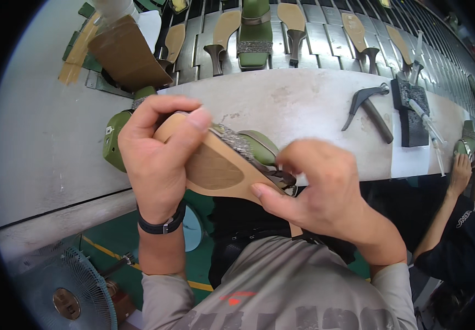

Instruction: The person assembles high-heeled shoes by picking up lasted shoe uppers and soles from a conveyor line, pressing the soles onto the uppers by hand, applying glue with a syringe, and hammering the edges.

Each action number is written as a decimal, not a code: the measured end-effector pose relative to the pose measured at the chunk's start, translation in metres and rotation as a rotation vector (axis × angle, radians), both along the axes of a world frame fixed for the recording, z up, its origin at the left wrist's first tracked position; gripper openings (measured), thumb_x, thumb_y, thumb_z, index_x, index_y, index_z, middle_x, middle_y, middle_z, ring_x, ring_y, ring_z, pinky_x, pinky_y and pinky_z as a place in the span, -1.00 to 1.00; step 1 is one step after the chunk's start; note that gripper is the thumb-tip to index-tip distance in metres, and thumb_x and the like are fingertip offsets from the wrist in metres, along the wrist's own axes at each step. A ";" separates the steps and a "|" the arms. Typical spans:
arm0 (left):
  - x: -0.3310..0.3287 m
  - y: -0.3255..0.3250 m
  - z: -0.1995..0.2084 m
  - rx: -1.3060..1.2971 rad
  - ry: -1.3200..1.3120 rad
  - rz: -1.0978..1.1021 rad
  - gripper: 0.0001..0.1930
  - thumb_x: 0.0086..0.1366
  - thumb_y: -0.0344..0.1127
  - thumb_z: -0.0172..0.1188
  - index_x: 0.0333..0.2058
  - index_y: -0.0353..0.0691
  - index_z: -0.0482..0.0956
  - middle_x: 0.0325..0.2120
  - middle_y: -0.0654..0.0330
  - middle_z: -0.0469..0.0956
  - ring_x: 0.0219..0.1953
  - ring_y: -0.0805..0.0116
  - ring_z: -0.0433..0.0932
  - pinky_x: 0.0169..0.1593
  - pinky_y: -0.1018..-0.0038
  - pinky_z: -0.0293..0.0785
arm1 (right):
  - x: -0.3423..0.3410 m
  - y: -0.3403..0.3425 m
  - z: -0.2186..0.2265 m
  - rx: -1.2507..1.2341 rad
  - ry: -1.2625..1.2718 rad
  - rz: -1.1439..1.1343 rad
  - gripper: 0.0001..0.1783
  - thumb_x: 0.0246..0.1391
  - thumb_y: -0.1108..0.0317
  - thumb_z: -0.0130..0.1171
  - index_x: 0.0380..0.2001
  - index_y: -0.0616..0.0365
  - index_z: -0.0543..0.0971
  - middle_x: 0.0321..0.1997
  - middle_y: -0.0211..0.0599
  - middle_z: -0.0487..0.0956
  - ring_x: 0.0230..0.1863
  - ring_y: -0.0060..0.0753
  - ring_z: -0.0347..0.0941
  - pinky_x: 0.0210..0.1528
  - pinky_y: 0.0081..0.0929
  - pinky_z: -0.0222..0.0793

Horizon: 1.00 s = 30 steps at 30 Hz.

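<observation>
Over the table's near edge I hold a sandal, its tan sole (218,170) turned toward me. A glittery strap (233,140) wraps round the green shoe last (260,147) inside it. My left hand (157,146) is closed round the toe end, thumb over the sole's edge. At the heel end my right hand (325,184) is closed, thumb pressed on the sole and fingers, slightly blurred, curled at a dark strap and buckle. Another green last (117,140) lies on the table behind my left hand, partly hidden by it.
Pincers (366,107) and a black block (410,113) with syringes lie right of me on the white table (303,99). Beyond runs a metal slatted conveyor (325,47) carrying heeled soles. A co-worker's hand (460,173) touches a green sandal at right. A fan (67,297) stands lower left.
</observation>
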<state>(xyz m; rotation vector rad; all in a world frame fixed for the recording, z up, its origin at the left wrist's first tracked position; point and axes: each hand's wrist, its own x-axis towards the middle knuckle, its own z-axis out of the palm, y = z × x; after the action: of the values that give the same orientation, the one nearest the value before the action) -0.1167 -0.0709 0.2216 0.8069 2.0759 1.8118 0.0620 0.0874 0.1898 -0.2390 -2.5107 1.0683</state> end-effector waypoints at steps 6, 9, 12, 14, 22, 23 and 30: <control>0.024 0.062 -0.006 0.473 -0.319 -0.466 -0.66 0.44 -0.25 0.34 0.03 -0.38 0.60 -0.11 0.17 0.66 -0.05 0.48 0.59 0.05 0.50 0.51 | -0.004 0.046 0.046 -0.497 -0.134 0.117 -0.12 -0.05 0.31 0.56 0.33 0.30 0.40 -0.16 -0.26 0.68 -0.12 -0.55 0.61 -0.06 -0.50 0.53; -0.002 0.057 -0.068 0.418 -0.524 -0.362 -0.49 0.62 0.05 -0.03 0.07 -0.34 0.61 0.01 0.08 0.68 0.08 0.28 0.61 0.19 0.24 0.49 | 0.014 0.061 0.023 -0.718 0.128 -0.143 -0.36 0.19 0.27 0.40 0.25 0.37 0.47 -0.08 -0.19 0.71 -0.12 -0.46 0.67 -0.03 -0.46 0.61; 0.015 0.028 -0.140 0.424 -0.788 -0.322 -0.33 0.65 0.18 -0.25 0.10 -0.36 0.58 0.07 -0.01 0.66 0.19 0.21 0.57 0.30 0.19 0.40 | 0.054 0.077 -0.023 -1.062 0.229 -0.338 -0.48 0.33 0.32 0.20 0.27 0.35 0.44 0.09 -0.04 0.64 0.05 -0.30 0.67 0.14 -0.38 0.61; 0.055 0.031 -0.153 0.329 -0.556 -0.037 -0.24 0.65 0.26 -0.38 0.10 -0.36 0.56 0.08 -0.03 0.63 0.19 0.21 0.56 0.33 0.25 0.39 | 0.078 0.046 -0.050 -1.345 0.195 -0.418 -0.54 0.36 0.28 0.18 0.21 0.27 0.40 0.06 -0.03 0.63 0.05 -0.20 0.68 0.07 -0.17 0.69; -0.007 0.057 -0.113 0.182 0.000 -0.466 -0.14 0.67 0.24 -0.48 -0.24 -0.41 0.68 -0.24 -0.02 0.66 -0.14 0.21 0.62 0.06 0.33 0.50 | 0.092 0.011 -0.063 -0.378 -0.206 -0.132 -0.37 0.05 0.42 0.53 0.20 0.23 0.55 -0.27 -0.33 0.67 -0.27 -0.55 0.58 -0.27 -0.56 0.48; -0.006 0.058 -0.114 0.177 -0.001 -0.465 -0.14 0.67 0.24 -0.48 -0.24 -0.41 0.68 -0.24 -0.02 0.66 -0.14 0.21 0.62 0.06 0.33 0.50 | 0.075 0.013 -0.046 -0.424 -0.177 -0.113 -0.28 0.00 0.40 0.57 0.25 0.20 0.53 -0.32 -0.36 0.65 -0.40 -0.57 0.49 -0.36 -0.57 0.42; 0.000 0.052 -0.119 0.250 -0.002 -0.446 -0.13 0.64 0.30 -0.42 -0.23 -0.38 0.72 -0.21 0.05 0.67 -0.09 0.24 0.58 0.11 0.32 0.46 | -0.011 0.020 0.012 0.143 0.095 0.232 -0.41 -0.17 0.55 0.53 0.05 0.23 0.69 -0.47 -0.30 0.58 -0.54 -0.37 0.52 -0.48 -0.45 0.42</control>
<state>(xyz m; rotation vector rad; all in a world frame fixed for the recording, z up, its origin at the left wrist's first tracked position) -0.1168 -0.0188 0.1022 1.2170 1.5211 1.8229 0.0511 0.1077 0.2016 0.1439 -2.5584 0.9532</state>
